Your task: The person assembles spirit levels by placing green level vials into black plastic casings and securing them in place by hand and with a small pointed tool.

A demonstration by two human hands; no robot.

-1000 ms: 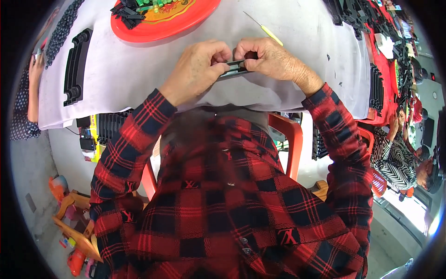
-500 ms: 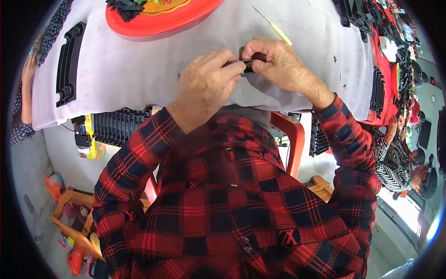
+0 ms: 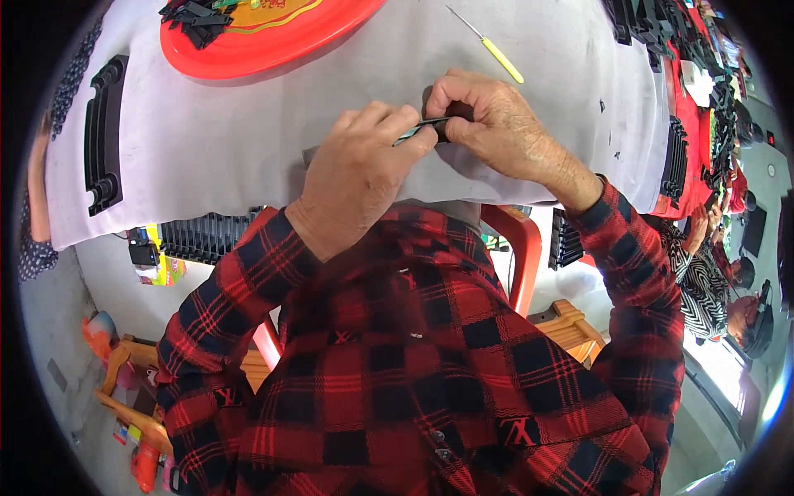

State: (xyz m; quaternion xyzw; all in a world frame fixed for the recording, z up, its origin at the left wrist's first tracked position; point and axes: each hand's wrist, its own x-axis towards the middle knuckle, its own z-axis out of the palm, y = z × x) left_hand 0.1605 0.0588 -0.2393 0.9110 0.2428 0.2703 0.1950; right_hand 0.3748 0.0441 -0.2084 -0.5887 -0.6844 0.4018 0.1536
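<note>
Above the near part of the cloth-covered table, my left hand [image 3: 360, 165] and my right hand [image 3: 504, 128] meet at a small, thin black piece [image 3: 432, 121]. Fingers and thumb of each hand pinch it from either side, so much of it is covered and its kind does not show. A pale bluish edge appears by the left fingers. Beyond my right hand lies a thin metal pick with a yellow handle [image 3: 501, 60], touched by neither hand.
A red plate [image 3: 198, 68] carries black strips [image 3: 198, 23] at the far left. A long black part [image 3: 105, 136] lies on the table's left side. More black parts [image 3: 649, 37] crowd the right, by a red-covered table [image 3: 680, 157]. Other people sit left and right.
The black piece has tilted and now shows nearly edge-on between my hands. My left hand has turned slightly. The whole view has shifted a little, moving the plate left and down.
</note>
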